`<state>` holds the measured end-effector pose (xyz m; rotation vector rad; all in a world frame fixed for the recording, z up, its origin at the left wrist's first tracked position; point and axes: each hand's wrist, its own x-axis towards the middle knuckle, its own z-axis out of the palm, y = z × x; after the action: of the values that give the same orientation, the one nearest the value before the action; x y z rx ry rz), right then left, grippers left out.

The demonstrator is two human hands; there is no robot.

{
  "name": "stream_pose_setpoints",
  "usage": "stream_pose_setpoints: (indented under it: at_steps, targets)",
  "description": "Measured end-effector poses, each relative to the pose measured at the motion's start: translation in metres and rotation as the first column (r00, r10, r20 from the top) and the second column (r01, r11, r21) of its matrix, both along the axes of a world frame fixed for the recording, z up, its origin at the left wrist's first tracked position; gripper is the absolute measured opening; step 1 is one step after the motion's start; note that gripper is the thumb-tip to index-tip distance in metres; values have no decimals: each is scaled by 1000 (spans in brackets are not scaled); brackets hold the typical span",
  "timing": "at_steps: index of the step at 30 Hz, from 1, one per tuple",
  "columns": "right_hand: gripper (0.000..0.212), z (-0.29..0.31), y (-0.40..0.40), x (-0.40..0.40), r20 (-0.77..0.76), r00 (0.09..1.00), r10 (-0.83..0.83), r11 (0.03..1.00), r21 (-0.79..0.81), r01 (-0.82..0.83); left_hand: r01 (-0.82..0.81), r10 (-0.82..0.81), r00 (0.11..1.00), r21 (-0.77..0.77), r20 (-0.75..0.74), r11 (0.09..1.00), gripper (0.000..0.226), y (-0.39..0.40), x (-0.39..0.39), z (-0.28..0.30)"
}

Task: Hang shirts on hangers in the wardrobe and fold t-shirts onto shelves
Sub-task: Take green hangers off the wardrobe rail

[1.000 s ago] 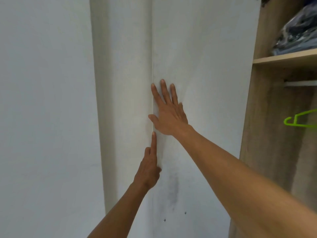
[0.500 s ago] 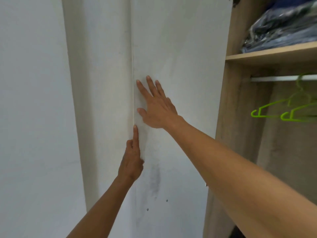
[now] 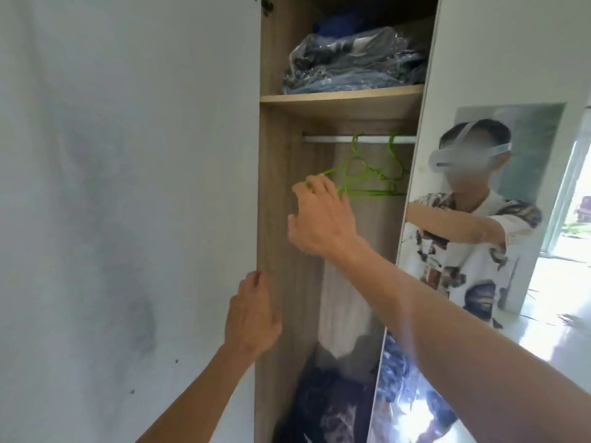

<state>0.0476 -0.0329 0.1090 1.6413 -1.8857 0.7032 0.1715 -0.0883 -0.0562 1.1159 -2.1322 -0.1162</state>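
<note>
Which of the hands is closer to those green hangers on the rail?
The right hand. Its fingers reach the near end of the green hangers. The left hand is well below them, by the wardrobe's wooden side panel.

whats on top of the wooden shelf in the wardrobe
On the wooden shelf lies a pile of dark clothes in clear plastic bags, with something blue behind. What is further back is covered by the bags.

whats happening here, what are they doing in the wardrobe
A person stands at an open wardrobe. The right hand reaches in and its fingers take hold of the end of a green hanger hanging on the rail. The left hand hovers open by the side panel. Bagged clothes sit on the shelf above.
</note>
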Motion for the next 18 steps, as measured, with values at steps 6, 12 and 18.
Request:
stream_pose_setpoints:
  at_steps: [6, 12, 18]
  targets:
    - [57, 19, 44, -84, -226, 906, -357, 930, 7, 368, 510, -479, 860, 245, -177, 825, 55, 20, -126, 17]
    - [55, 44, 58, -132, -331, 756, -565, 804, -16, 594, 752, -659, 658, 274, -364, 599, 27, 22, -198, 64]
    - [33, 45, 42, -136, -355, 646, -676, 709, -71, 702, 881, -645, 474, 328, -600, 342, 48, 13, -224, 92]
